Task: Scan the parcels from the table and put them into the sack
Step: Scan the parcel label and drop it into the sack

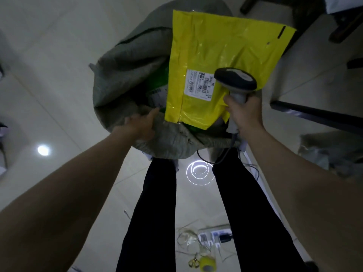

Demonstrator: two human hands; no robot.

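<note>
A large yellow parcel (pixel 220 52) with a white shipping label (pixel 198 84) lies across the open mouth of the grey sack (pixel 121 75). A green parcel (pixel 157 81) shows inside the sack, under the yellow one. My left hand (pixel 141 124) grips the sack's near rim. My right hand (pixel 243 112) holds the grey barcode scanner (pixel 235 79) by its handle, and its dark head hangs over the yellow parcel's right side, next to the label. The yellow parcel's lower right corner sits by my right thumb; whether the hand also pinches it I cannot tell.
A dark table edge (pixel 314 114) runs at the right, with chair legs (pixel 337 34) behind it. Another grey sack (pixel 330 154) lies on the floor at the right. By my feet are a power strip (pixel 214 235), cables, a yellow tape roll (pixel 207 265) and scissors (pixel 193 262).
</note>
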